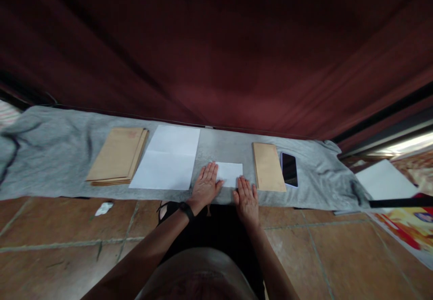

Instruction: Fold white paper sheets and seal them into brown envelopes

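folded white paper (232, 173) lies flat on the grey cloth (50, 155), dead centre, right in front of the person. left hand (204, 186) is spread flat, fingers straight and close together, palm down on the paper's 9 o'clock edge, gripping nothing. right hand (246, 199) lies flat too, fingers stretched out, tips touching the paper's 5 o'clock corner. at 9 o'clock from the paper sits a large white sheet (167, 158), and past it a stack of brown envelopes (115, 162). over at 3 o'clock, a single brown envelope (269, 167), with a dark phone (289, 169) just beside it.
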Demonstrator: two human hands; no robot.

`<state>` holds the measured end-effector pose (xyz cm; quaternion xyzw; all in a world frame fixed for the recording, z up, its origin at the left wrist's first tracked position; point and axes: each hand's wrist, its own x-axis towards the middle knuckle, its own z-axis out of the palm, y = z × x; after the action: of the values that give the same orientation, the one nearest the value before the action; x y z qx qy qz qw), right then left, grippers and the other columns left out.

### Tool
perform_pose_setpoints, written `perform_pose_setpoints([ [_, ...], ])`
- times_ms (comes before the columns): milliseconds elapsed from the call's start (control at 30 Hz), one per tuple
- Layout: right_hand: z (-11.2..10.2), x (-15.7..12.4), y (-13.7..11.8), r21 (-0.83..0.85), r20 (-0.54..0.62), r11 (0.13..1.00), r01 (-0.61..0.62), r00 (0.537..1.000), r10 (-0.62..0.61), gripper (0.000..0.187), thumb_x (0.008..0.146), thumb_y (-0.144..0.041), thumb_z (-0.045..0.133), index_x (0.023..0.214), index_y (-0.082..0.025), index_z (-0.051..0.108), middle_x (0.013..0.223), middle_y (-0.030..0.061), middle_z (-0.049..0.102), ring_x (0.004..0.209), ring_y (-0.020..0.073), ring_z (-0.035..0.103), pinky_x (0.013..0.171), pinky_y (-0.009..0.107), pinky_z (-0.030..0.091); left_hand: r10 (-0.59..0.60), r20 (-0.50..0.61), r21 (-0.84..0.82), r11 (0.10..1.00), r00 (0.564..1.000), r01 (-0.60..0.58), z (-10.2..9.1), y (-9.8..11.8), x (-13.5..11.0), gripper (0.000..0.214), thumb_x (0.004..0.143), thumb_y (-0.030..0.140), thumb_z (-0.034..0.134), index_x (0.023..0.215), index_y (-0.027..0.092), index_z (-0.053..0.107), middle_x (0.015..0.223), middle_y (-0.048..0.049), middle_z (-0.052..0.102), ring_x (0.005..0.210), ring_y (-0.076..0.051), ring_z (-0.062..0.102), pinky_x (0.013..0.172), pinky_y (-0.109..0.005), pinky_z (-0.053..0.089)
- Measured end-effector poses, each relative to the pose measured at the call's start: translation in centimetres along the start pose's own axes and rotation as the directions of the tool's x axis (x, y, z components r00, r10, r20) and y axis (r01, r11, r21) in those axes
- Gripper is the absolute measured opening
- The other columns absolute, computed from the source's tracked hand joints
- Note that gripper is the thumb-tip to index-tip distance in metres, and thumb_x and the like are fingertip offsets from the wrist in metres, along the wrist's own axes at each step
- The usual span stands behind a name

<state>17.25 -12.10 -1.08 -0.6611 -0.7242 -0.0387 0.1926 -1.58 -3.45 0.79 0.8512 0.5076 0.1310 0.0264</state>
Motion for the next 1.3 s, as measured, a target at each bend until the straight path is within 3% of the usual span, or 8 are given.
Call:
perform_pose_setpoints([
  [133,-0.1,1.3,-0.6,0.013,-0.003,1.0,-0.024,1.0,0.024,0.051,0.106,-0.034,0.032,0.152,-0.014,0.038,0.151,0.0139,0.047,0.145,0.027,0.037,0.119,0.054,0.022,-0.002,-0.012,0.006,1.0,1.0,0.002,-0.2,-0.1,-0.2,0.065,0.099,0.043,0.038,0.15,0.002,0.037,0.158,-0.0189,0.035,0.15,-0.028,0.026,0.123,-0.047,0.022],
  [333,0.9,5.2,-3.2,0.069,0.062,0.997,0.037,0.997,-0.041,0.049,0.105,-0.036,0.034,0.15,-0.018,0.043,0.154,0.0106,0.045,0.143,0.0256,0.039,0.12,0.051,0.024,0.014,0.004,0.015,1.0,1.0,-0.014,-0.3,-0.1,-0.3,0.061,0.098,0.036,0.04,0.15,0.004,0.038,0.159,-0.0174,0.034,0.15,-0.028,0.025,0.123,-0.048,0.022],
  [467,1.6,6.3,-4.2,0.061,0.094,0.996,0.059,0.993,-0.064,0.048,0.104,-0.033,0.039,0.149,-0.02,0.044,0.155,0.0112,0.043,0.144,0.0269,0.039,0.119,0.053,0.025,0.022,0.017,0.032,0.999,1.0,-0.022,-0.3,-0.2,-0.3,0.057,0.097,0.028,0.041,0.15,0.009,0.04,0.159,-0.0152,0.034,0.15,-0.027,0.026,0.123,-0.047,0.022],
  [833,2.0,4.4,-0.9,-0.049,-0.003,0.999,-0.014,1.0,0.014,0.055,0.105,-0.04,0.033,0.155,-0.015,0.032,0.156,0.0151,0.039,0.145,0.0261,0.035,0.119,0.05,0.023,-0.003,-0.007,0.016,1.0,1.0,0.004,-0.2,0.0,-0.2,0.063,0.099,0.039,0.038,0.15,0.003,0.037,0.159,-0.0176,0.034,0.151,-0.026,0.025,0.124,-0.046,0.021],
  [1300,1.4,2.3,0.2,-0.126,-0.101,0.992,-0.017,0.995,0.004,0.063,0.105,-0.042,0.036,0.157,-0.009,0.024,0.153,0.0201,0.043,0.14,0.0295,0.042,0.115,0.049,0.029,-0.002,-0.02,0.032,0.999,1.0,0.003,-0.2,-0.2,-1.0,0.06,0.1,0.04,0.039,0.149,0.004,0.04,0.159,-0.0172,0.033,0.15,-0.027,0.026,0.124,-0.046,0.021],
])
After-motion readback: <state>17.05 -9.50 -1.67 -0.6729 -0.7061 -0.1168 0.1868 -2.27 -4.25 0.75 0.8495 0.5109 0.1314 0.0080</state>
